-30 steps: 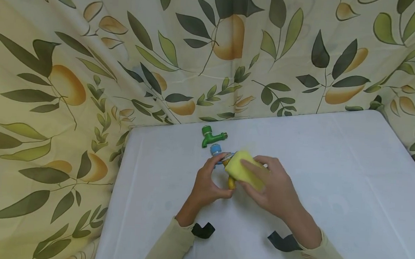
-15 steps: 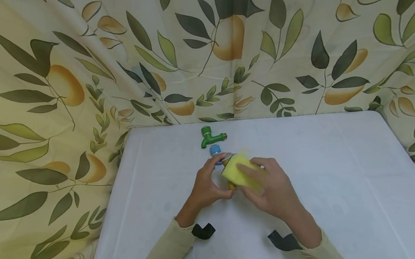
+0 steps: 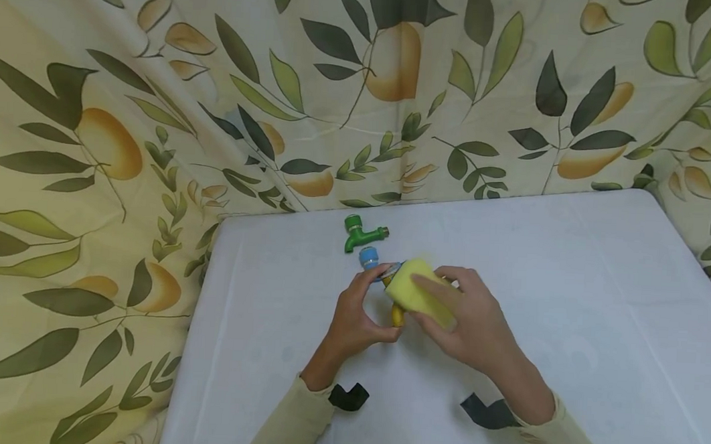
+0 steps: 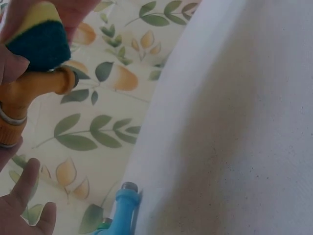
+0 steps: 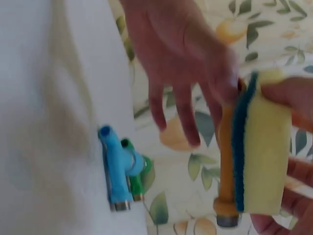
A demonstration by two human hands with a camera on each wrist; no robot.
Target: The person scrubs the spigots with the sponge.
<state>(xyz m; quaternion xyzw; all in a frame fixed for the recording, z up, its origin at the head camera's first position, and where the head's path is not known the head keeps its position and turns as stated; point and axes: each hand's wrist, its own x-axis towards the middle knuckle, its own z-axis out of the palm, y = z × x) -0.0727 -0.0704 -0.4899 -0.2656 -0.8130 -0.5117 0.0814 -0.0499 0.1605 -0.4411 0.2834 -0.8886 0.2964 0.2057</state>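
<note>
My left hand holds a yellow-orange water tap between thumb and fingertips, raised above the table. In the right wrist view, its thumb presses one end of the tap and the other fingers extend loosely. My right hand grips a yellow sponge from its soft side. The sponge's dark green scouring side lies against the tap's body in the left wrist view. From the head view, sponge and right hand cover much of the tap. Just beyond my left fingertips, a blue tap lies partly hidden.
A green tap lies behind the blue one, near the back edge of the white table. Black straps show at both wrists. A leaf-and-fruit patterned curtain hangs behind and to the left.
The sponge in my right hand shifts slightly down and left over the tap, then back up and right. My left hand stays nearly still with its hold on the tap.
</note>
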